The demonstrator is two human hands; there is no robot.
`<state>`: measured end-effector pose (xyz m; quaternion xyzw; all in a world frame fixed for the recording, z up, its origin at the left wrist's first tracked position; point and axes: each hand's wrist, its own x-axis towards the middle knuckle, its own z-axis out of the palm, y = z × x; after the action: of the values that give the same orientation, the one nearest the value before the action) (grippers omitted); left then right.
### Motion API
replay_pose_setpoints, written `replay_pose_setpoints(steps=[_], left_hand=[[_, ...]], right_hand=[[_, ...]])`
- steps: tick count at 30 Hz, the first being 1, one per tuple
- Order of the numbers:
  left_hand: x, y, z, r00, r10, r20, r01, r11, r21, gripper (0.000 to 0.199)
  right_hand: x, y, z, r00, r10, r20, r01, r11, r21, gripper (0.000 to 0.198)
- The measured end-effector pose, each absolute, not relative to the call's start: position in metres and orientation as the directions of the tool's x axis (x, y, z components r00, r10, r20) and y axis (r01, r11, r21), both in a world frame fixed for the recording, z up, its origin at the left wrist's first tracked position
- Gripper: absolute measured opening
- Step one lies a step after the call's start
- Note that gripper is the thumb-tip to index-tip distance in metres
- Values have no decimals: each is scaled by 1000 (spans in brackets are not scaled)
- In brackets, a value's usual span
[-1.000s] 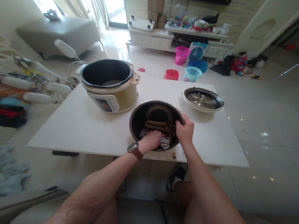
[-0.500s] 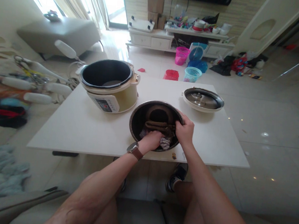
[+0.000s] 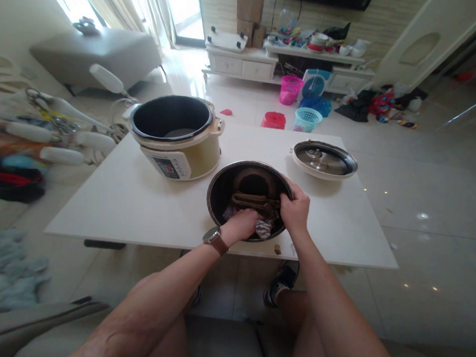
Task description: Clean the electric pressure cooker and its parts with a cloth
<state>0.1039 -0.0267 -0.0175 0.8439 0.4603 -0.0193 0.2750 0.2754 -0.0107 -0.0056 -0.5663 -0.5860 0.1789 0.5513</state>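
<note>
A dark inner pot (image 3: pixel 220 188) leans toward me near the table's front edge. My right hand (image 3: pixel 295 208) grips its right rim, fingers behind and thumb inside. My left hand (image 3: pixel 242 224), with a watch on its wrist, reaches into the pot, its fingers closed on a patterned cloth (image 3: pixel 263 228). Just above that hand lies a folded brown cloth (image 3: pixel 248 201) inside the pot. Part of the left fingers is hidden by the hand itself. Left of the pot stands a white and cream electric pressure cooker body (image 3: pixel 200 156) without a lid. Its round lid (image 3: pixel 324 172) lies upside down on the right.
The white table (image 3: pixel 126 213) carries all of these, with a small brown scrap (image 3: pixel 277 250) at its front edge. White-handled items (image 3: pixel 62 156) crowd the left side. Beyond the table, a pink basket (image 3: pixel 290 91) and a light blue basket (image 3: pixel 307 119) stand on the floor.
Both hands, the pot and the cloths keep nearly the same places. Only the whole view has shifted very slightly.
</note>
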Motion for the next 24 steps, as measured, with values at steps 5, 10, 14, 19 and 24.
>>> replay_pose_setpoints(steps=[5, 10, 14, 19, 24], left_hand=[[104, -26, -18, 588, 762, -273, 776, -435, 457, 55], [105, -26, -17, 578, 766, -280, 785, -430, 447, 55], [105, -27, -17, 581, 764, -280, 783, -431, 448, 55], [104, -27, -15, 576, 766, -285, 790, -431, 436, 55], [105, -27, -16, 573, 768, -287, 790, -424, 442, 56]], right_hand=[[275, -11, -3, 237, 861, 451, 463, 308, -831, 56], [275, -11, -3, 240, 862, 447, 456, 306, -836, 56], [275, -11, -6, 249, 861, 444, 450, 303, -840, 55], [276, -10, -6, 251, 859, 446, 458, 301, -837, 56], [275, -11, -5, 250, 855, 454, 471, 302, -829, 54]])
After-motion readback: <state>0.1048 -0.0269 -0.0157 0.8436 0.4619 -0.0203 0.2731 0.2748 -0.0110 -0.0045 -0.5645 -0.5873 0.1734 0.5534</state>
